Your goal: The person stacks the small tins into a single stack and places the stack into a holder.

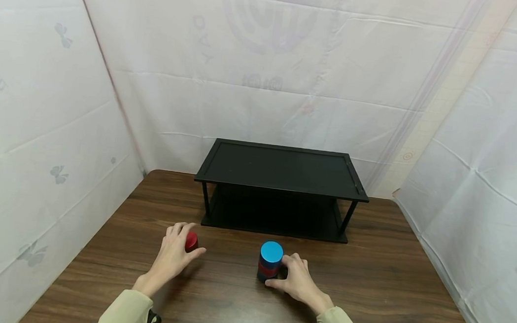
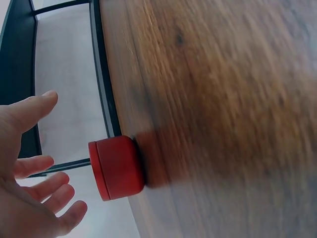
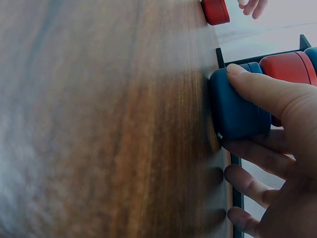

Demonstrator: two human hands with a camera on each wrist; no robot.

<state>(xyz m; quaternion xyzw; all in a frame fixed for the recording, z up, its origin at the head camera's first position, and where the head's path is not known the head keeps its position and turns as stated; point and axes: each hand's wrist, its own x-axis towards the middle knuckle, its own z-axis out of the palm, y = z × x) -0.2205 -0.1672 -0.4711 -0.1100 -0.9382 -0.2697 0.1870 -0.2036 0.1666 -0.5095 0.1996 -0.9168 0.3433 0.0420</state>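
Three small round lidded tins make a stack on the table: a dark blue tin [image 3: 237,104] at the bottom, a red tin [image 3: 287,68] in the middle and a blue tin [image 1: 271,251] on top. My right hand [image 1: 299,281] pinches the bottom blue tin from the right, thumb on one side and fingers on the other. Off to the left stands a single red tin [image 2: 119,167]. Around it, my left hand [image 1: 174,253] spreads its thumb and fingers; the left wrist view shows them apart from the tin, above its lid.
Behind the tins, a black two-level shelf [image 1: 280,168] stands on the brown wooden table [image 1: 228,298]. White printed sheeting [image 1: 262,102] encloses the back and both sides.
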